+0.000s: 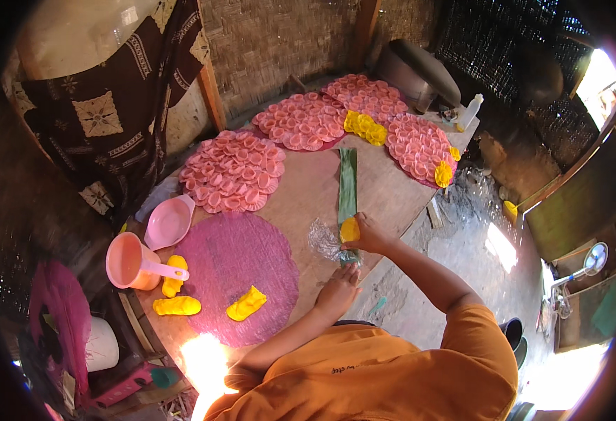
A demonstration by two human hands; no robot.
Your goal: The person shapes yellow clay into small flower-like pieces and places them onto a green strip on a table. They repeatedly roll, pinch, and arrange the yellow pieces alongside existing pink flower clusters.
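Observation:
My right hand (369,234) is closed at the edge of a small piece of yellow dough (350,229), over the near end of a long green leaf strip (348,184). Crumpled clear plastic (323,238) lies just left of the dough. My left hand (337,290) rests on the table close to me, its fingers stretched out toward the plastic and the leaf's near end. To the left, a lump of yellow dough (247,304) sits on a round purple mesh mat (244,245). Two more yellow dough lumps, one rounded (173,272) and one long (176,306), lie beside the mat.
Round mats carry many small pink cup-shaped pieces (232,172) along the table's far side. Yellow pieces (365,128) lie among them. A pink basin (170,222) and an orange-pink jug (134,261) stand at left; a white bottle (471,109) is at the far right corner.

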